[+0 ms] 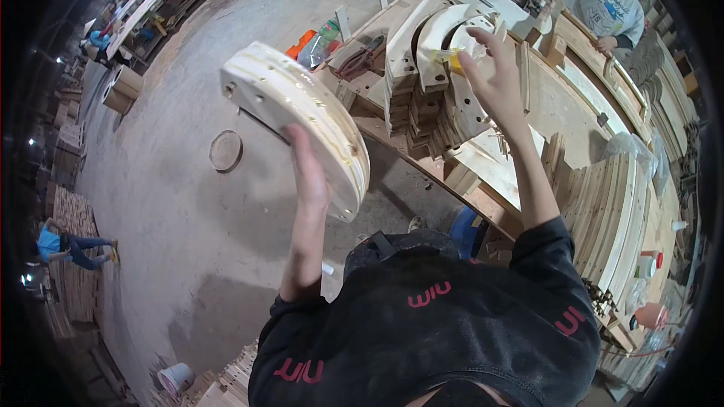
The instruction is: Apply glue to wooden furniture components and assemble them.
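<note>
Off the left end of the workbench, my left hand [309, 169] grips a thick curved wooden piece [302, 98], built of layers with yellowish lines between them and holes along its side. A thin dark rod [264, 125] shows beside that piece, close to my fingers; whether it is attached I cannot tell. My right hand [494, 79] is open, fingers spread, above stacks of similar curved wooden pieces [430, 68] standing on the bench. Near its thumb is a small yellow thing [455, 61], too partly covered to name.
The wooden workbench [573, 117] carries more curved slats [615, 200] on the right. An orange thing [300, 44] and a clear plastic bag [323, 41] lie by its far left corner. Across the bench a person [607, 4] works. A round disc [226, 151] lies on the concrete floor.
</note>
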Available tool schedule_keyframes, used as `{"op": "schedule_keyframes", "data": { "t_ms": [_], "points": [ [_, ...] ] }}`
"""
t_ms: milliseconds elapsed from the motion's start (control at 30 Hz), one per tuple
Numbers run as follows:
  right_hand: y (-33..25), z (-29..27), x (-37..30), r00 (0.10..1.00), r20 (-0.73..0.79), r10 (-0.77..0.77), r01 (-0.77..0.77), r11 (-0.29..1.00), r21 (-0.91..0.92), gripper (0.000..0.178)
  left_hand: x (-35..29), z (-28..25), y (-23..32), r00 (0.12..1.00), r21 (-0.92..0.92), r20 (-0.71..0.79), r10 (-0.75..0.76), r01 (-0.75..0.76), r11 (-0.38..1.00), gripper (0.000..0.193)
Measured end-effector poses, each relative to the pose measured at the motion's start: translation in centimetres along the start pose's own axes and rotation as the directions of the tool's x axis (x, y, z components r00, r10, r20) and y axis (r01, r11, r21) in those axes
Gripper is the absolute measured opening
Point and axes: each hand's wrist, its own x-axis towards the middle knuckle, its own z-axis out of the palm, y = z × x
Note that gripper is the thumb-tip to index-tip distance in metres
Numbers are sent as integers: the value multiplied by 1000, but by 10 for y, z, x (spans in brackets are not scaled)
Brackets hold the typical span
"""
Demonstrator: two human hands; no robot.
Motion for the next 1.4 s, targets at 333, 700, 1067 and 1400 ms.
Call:
{"op": "schedule_keyframes", "data": {
  "t_ms": [333, 700, 1067, 1400],
  "points": [
    [-116, -62, -36, 895, 234, -380, 226, 839, 495, 41, -30, -4, -30, 820, 581, 571, -39, -370, 725, 70],
    [-70, 33, -160, 623, 778, 84, 9, 993, -114, 67, -57, -3, -82, 610, 673, 739, -287, -694, 257, 60],
    [-37, 38, -174, 560, 816, 146, -120, 988, -94, 98, -62, 4, -113, 630, 692, 692, -352, -717, 78, 88],
    [-34, 37, -180, 721, 676, 150, -115, 989, -96, 83, -54, 4, -129, 599, 595, 784, -165, -800, -79, 56]
  ]
}}
